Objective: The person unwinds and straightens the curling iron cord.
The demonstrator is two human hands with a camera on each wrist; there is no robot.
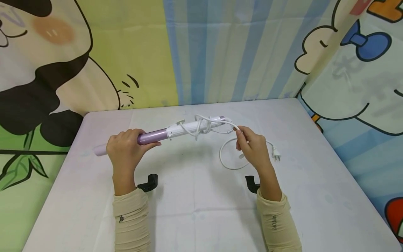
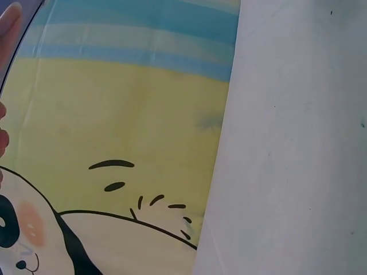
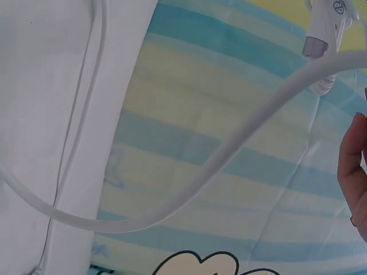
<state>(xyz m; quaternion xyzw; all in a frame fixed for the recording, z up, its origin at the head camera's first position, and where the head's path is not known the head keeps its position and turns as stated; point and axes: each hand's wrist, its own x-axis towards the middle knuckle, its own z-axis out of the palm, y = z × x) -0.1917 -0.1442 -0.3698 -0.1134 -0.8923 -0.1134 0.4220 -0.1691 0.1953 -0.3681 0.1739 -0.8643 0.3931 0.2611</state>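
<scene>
1. Left hand (image 1: 125,147) is up over the table (image 1: 201,210), fingers and thumb wrapped round the purple barrel of the curling iron (image 1: 163,133); the forearm comes up from the near edge in a beige sleeve (image 1: 130,220).
2. The iron is lifted off the tabletop, lying nearly level and running left to right; its pale tip pokes out past the left of the fist and the white handle end sits toward the right.
3. Right hand (image 1: 253,147) is raised too, fingertips pinching the white cord (image 1: 226,159) just beside the handle end, wrist bent back toward the body.
4. Part of the cord is wound in loose turns round the white handle; the rest drops in a loop onto the table and ends at the plug (image 1: 276,154), lying just past the right hand.
5. Hard to follow: how many turns sit on the handle, since the white cord runs over white plastic.
6. The left wrist view shows only fingertips (image 2: 8,28) at its left edge, cut off by the frame, against the panda backdrop (image 2: 114,172) and table edge; the grip itself is out of it.
7. The right wrist view catches the cord sweeping across and the handle's tail end at top right, plus a sliver of a finger (image 3: 352,166); the pinch is cut off there.
8. Two black camera mounts (image 1: 148,182) peek out under the wrists, mostly hidden by the arms.
</scene>
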